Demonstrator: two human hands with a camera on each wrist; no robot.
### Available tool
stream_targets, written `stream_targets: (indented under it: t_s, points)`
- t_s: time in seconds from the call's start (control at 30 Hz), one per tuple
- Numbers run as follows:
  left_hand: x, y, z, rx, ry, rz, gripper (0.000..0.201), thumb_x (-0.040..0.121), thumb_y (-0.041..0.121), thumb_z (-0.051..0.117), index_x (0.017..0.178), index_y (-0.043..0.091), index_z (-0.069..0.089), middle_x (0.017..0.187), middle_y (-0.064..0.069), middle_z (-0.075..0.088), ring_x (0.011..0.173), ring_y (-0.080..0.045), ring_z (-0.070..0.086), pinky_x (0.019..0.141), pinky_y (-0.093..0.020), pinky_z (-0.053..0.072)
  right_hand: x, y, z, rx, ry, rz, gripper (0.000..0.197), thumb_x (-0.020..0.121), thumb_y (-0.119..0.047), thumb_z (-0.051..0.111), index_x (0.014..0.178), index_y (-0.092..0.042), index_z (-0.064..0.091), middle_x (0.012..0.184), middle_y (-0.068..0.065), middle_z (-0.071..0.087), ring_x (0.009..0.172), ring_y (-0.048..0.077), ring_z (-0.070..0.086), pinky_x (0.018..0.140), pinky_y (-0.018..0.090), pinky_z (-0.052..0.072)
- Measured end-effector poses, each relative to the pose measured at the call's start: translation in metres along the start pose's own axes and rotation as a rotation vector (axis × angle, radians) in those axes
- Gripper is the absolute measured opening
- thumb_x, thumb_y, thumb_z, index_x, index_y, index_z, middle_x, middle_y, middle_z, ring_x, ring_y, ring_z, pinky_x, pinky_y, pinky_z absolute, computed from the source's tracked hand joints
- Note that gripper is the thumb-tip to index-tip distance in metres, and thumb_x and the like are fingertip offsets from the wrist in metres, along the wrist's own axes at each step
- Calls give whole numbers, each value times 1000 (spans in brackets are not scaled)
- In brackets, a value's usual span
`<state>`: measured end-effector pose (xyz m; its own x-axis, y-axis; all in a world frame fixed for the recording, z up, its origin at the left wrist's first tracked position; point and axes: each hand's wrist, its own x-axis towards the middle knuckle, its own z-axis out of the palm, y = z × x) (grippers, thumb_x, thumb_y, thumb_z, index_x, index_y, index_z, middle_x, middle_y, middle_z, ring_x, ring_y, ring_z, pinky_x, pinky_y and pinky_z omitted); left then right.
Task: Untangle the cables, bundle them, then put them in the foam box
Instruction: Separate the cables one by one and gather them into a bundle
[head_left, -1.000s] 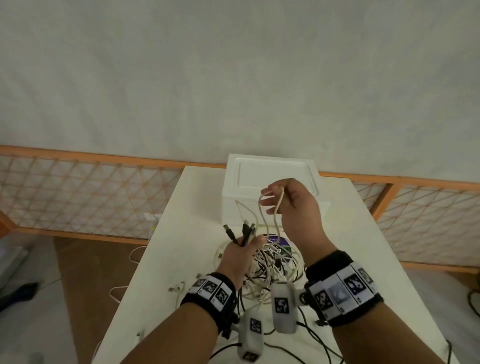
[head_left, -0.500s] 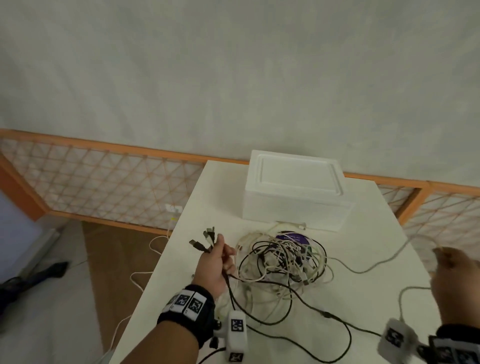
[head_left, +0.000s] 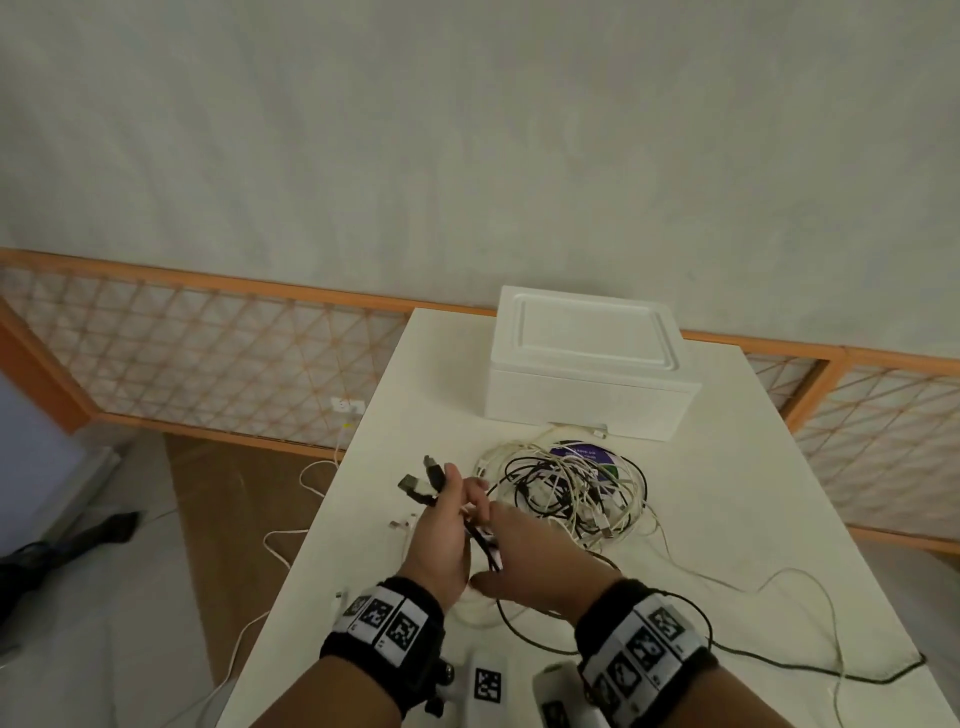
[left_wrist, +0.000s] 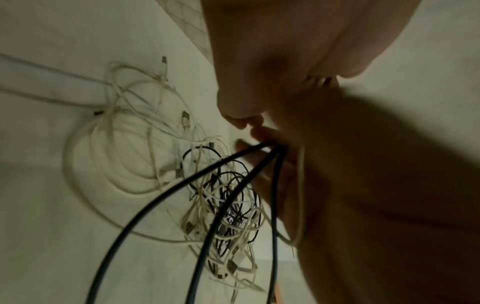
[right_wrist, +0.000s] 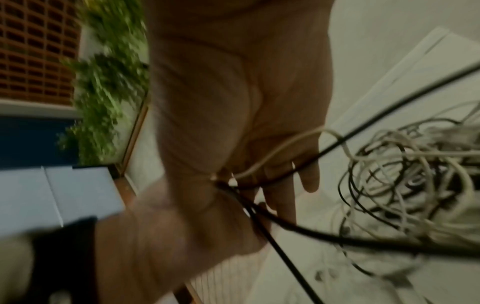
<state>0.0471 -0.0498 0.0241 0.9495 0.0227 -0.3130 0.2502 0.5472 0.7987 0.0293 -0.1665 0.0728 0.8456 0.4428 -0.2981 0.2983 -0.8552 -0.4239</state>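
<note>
On the white rectangular table (head_left: 727, 519), several black cables with dark plug ends (head_left: 423, 480) are pinched in the curled fingers of the left hand (head_left: 441, 540), the plugs sticking out towards the far left. The right hand (head_left: 535, 561) is laid just beside it, fingers fairly straight, with a thin white cable (right_wrist: 275, 158) and black strands running across them; whether a firm grip is made there cannot be told. The loose tangle of white and black cables (head_left: 566, 493) lies just right of the hands, near the closed white foam box (head_left: 587, 364) at the far end. The step is judged best done by keeping the plug ends together and drawing one strand out slowly, so that loops are not tightened into knots.
</note>
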Motion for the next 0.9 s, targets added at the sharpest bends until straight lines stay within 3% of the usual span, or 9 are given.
stream_targets:
  t_s: [0.1, 0.2, 0.3, 0.4, 0.5, 0.6, 0.73, 0.83, 0.9]
  points:
    - [-4, 1, -9, -45, 57, -7, 58, 94, 52, 34, 58, 12, 56, 93, -3, 61, 100, -18, 51, 90, -36, 35, 3, 6, 16, 5, 2, -6, 16, 88, -23, 46, 99, -13, 51, 94, 11, 64, 87, 31, 63, 69, 34, 46]
    - [-13, 0, -6, -310, 137, -25, 56, 99, 44, 34, 55, 11, 44, 73, -8, 63, 82, -22, 60, 82, -36, 45, -3, 22, 18, -31, -7, -38, 15, 87, -23, 45, 97, -15, 54, 89, 9, 64, 80, 28, 63, 67, 34, 51]
    - [-7, 7, -10, -479, 347, -37, 50, 99, 47, 39, 58, 18, 35, 45, 2, 37, 41, -12, 42, 51, -25, 42, -15, 57, 13, -194, -2, 34, 17, 89, -24, 44, 103, -19, 54, 91, 2, 61, 91, 24, 60, 67, 26, 39]
    - [6, 19, -29, -469, 445, -17, 47, 99, 49, 37, 62, 21, 31, 41, 8, 27, 31, -7, 26, 33, -16, 19, -44, 113, 5, -165, 0, 211, 10, 91, -32, 45, 96, -31, 54, 86, -9, 57, 87, 14, 59, 70, 25, 41]
    - [15, 18, -44, -437, 508, -10, 47, 100, 49, 35, 62, 21, 28, 39, 8, 27, 29, -7, 23, 32, -16, 15, -78, 160, -4, -97, -44, 363, 16, 85, -46, 55, 72, -40, 49, 72, -8, 53, 75, 4, 55, 64, 19, 38]
    - [17, 1, -39, -354, 541, -73, 46, 99, 46, 39, 63, 20, 30, 39, 8, 28, 29, -7, 22, 32, -16, 15, -93, 188, -4, -17, -134, 419, 25, 71, -58, 69, 65, -45, 49, 69, -5, 49, 66, 0, 47, 58, 14, 34]
    - [17, -25, -23, -215, 464, -161, 34, 96, 24, 54, 67, 19, 39, 47, 6, 31, 34, -8, 22, 34, -21, 21, -93, 200, -7, 65, -232, 362, 46, 51, -58, 83, 78, -50, 46, 90, -19, 54, 83, -7, 49, 71, 9, 38]
    - [20, -31, -12, -136, 418, -118, 33, 94, 16, 57, 65, 18, 41, 50, 5, 31, 37, -9, 22, 39, -22, 23, -65, 198, -24, 109, -56, 280, 34, 71, -28, 75, 79, -48, 49, 94, -19, 58, 80, -4, 54, 66, 3, 38]
    - [22, -32, -4, -107, 398, -92, 36, 92, 16, 59, 63, 18, 39, 50, 4, 30, 39, -10, 23, 42, -24, 24, -40, 186, -32, 35, 124, 224, 23, 80, -24, 63, 73, -42, 51, 89, -15, 60, 75, -1, 53, 65, 7, 36]
